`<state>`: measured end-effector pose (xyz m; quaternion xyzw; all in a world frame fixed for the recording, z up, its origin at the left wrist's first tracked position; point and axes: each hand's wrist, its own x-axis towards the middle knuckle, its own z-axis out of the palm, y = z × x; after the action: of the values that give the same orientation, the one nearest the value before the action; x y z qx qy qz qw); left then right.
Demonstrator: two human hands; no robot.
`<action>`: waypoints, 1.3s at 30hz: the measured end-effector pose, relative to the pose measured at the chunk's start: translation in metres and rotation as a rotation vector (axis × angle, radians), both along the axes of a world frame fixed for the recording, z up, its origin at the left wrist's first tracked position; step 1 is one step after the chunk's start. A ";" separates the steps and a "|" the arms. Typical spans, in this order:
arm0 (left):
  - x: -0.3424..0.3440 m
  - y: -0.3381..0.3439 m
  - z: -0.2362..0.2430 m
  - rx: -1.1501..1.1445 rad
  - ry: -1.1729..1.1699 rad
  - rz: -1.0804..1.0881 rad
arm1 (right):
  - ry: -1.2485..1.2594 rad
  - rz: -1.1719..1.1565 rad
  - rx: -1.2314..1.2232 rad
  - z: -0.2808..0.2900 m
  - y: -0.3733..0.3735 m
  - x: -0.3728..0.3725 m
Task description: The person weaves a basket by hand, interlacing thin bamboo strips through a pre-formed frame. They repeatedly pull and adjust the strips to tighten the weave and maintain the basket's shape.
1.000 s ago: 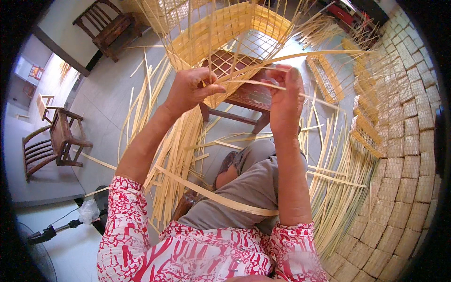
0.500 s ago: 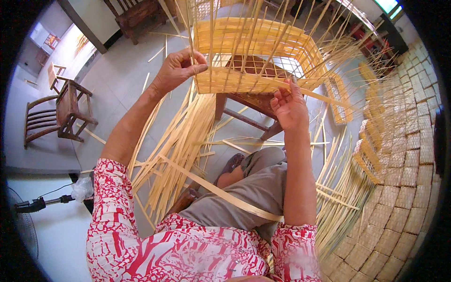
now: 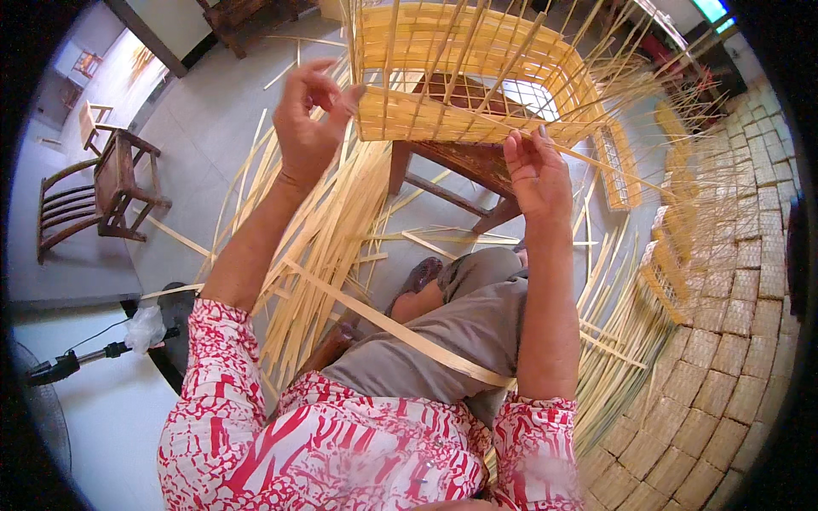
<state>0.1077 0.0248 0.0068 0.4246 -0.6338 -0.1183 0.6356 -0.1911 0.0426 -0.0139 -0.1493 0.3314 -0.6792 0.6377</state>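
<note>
A half-woven yellow bamboo basket (image 3: 409,119) rests on a dark wooden stool (image 3: 460,163), its uprights pointing upward and away from me. My left hand (image 3: 308,128) is by the basket's near left corner, thumb and fingers apart with nothing visible between them. The thumb tip is close to the wall or touching it. At the right part of the near wall, my right hand (image 3: 540,177) has thumb and fingers pinched on a thin bamboo strip (image 3: 609,163). This strip runs along the wall, and its loose end sticks out to the right.
Long cut bamboo strips (image 3: 319,230) lie on the floor to the left; greener ones (image 3: 618,375) lie to the right. One flat strip (image 3: 400,330) crosses my lap. Stacked woven pieces (image 3: 711,375) line the right side. A wooden chair (image 3: 119,187) stands at left.
My left hand has come off the basket's corner, its fingers spreading apart. My right hand keeps its pinch. The basket appears higher in view.
</note>
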 end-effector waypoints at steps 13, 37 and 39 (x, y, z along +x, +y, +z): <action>-0.037 -0.017 0.013 0.279 -0.465 -0.025 | 0.019 0.061 -0.056 0.014 -0.004 0.010; -0.086 -0.010 0.014 -0.216 -0.731 -0.178 | -0.125 -0.141 -0.013 0.010 0.015 0.006; -0.087 -0.014 0.015 -0.174 -0.793 -0.183 | -0.197 -0.224 -0.026 0.009 0.019 0.006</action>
<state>0.0211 0.0107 0.0218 0.3240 -0.8723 0.0525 0.3626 -0.1848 0.0613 -0.0050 -0.0522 0.2729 -0.7618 0.5853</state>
